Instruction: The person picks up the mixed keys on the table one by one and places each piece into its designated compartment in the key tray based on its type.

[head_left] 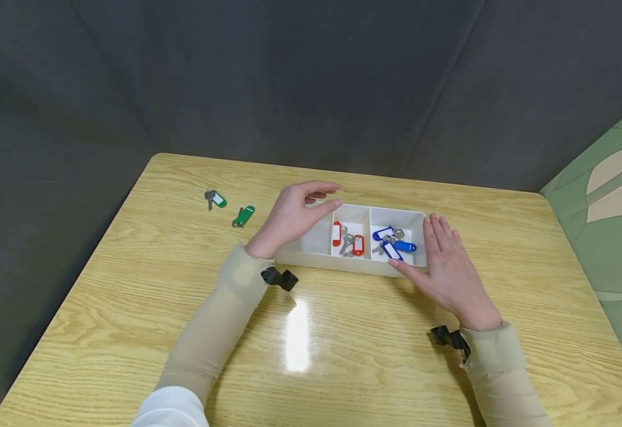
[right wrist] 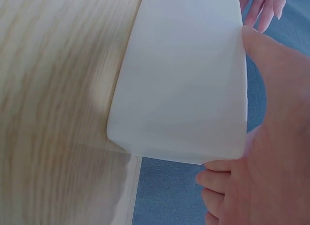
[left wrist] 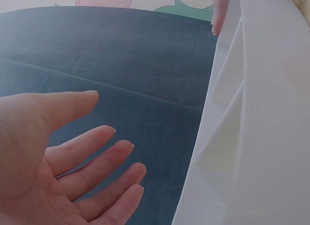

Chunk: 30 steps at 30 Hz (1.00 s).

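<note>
A white three-compartment box (head_left: 311,259) stands on the table. My left hand (head_left: 296,214) hovers over its left compartment, fingers loosely bent and thumb apart, holding nothing. The left wrist view shows the same hand's palm (left wrist: 53,152) beside the box. My right hand (head_left: 450,273) touches the box's right end with straight fingers, its thumb at the front rim. Keys with red tags (head_left: 358,245) lie in the middle compartment. In the right compartment are keys with blue tags (head_left: 405,246). The left compartment's inside is partly hidden by my left hand.
On the table (head_left: 129,296), left of the box, lie a key with a green tag showing a white label (head_left: 218,200) and another key with a green tag (head_left: 244,216). A dark curtain (head_left: 289,89) hangs behind the table's far edge.
</note>
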Available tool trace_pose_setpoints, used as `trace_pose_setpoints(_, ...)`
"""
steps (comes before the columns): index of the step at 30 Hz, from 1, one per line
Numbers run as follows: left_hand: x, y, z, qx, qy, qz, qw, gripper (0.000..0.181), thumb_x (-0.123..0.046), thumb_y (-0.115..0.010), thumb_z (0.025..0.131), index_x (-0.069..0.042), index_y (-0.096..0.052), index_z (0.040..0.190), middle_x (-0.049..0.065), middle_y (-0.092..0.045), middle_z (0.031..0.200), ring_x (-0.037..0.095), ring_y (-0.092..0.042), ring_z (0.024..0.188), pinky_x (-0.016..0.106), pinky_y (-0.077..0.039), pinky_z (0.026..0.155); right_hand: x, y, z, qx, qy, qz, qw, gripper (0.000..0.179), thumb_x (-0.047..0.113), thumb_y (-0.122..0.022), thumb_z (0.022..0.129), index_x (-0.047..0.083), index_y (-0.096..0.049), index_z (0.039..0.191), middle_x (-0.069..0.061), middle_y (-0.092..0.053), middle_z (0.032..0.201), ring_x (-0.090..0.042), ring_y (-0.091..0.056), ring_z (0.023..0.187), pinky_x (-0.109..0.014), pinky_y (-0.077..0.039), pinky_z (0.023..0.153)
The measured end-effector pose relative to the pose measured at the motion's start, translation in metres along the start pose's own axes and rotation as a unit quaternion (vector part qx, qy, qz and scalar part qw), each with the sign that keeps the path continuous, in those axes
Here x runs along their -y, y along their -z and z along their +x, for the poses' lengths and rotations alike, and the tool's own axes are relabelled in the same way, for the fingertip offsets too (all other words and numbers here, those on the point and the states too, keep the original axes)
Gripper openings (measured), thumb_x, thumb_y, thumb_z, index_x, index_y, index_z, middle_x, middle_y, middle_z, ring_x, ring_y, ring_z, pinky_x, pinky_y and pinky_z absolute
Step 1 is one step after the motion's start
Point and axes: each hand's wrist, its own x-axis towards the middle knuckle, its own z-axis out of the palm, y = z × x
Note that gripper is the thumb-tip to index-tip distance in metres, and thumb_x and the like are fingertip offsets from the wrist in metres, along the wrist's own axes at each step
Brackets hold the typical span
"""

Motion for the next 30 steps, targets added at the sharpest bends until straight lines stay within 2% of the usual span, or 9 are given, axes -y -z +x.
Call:
trace_pose_setpoints(8, 0.001, 0.008, -0.004, -0.013, 0.009, 0.004, 0.9999, 0.037, -0.029, -0.071, 0.099, -0.014, -0.069, 0.133, -0.003, -0.067, 0.129, 0.014, -0.061, 0.115, 0.035, -0.048, 0.1, 0.0, 0.0, -0.001, -0.003, 0.002, 0.0, 1.0, 0.107, 0.065, -0.058, 0.095, -0.009, -0.013, 0.158, -0.031, -0.011, 0.163, -0.044, -0.007, 0.151, -0.056, -0.005, 0.121)
trace_pose_setpoints(18, 0.0, 0.022, -0.009, -0.028, 0.016, 0.002, 0.9995, 0.039, -0.027, -0.071, 0.099, -0.01, -0.067, 0.134, 0.0, -0.067, 0.131, 0.022, -0.061, 0.119, 0.037, -0.047, 0.102, 0.0, 0.0, 0.0, -0.001, 0.0, -0.003, 1.0, 0.108, 0.066, -0.058, 0.095, -0.009, -0.013, 0.158, -0.03, -0.011, 0.164, -0.042, -0.006, 0.152, -0.055, -0.006, 0.121)
trace_pose_setpoints(26, 0.003, 0.032, -0.011, -0.051, 0.017, 0.003, 0.9986, 0.038, -0.028, -0.071, 0.099, -0.012, -0.068, 0.133, 0.0, -0.067, 0.13, 0.017, -0.061, 0.116, 0.038, -0.047, 0.102, 0.0, 0.0, -0.001, -0.003, 0.002, 0.0, 1.0, 0.108, 0.065, -0.058, 0.095, -0.01, -0.013, 0.158, -0.031, -0.011, 0.163, -0.043, -0.006, 0.152, -0.056, -0.005, 0.121)
trace_pose_setpoints(30, 0.004, 0.036, -0.013, -0.063, 0.02, 0.0, 0.9978, 0.038, -0.029, -0.071, 0.098, -0.013, -0.068, 0.133, 0.0, -0.067, 0.13, 0.019, -0.061, 0.117, 0.037, -0.046, 0.101, 0.0, 0.001, 0.0, -0.003, -0.002, -0.001, 1.0, 0.108, 0.066, -0.058, 0.094, -0.009, -0.013, 0.158, -0.03, -0.011, 0.164, -0.043, -0.006, 0.152, -0.056, -0.005, 0.121)
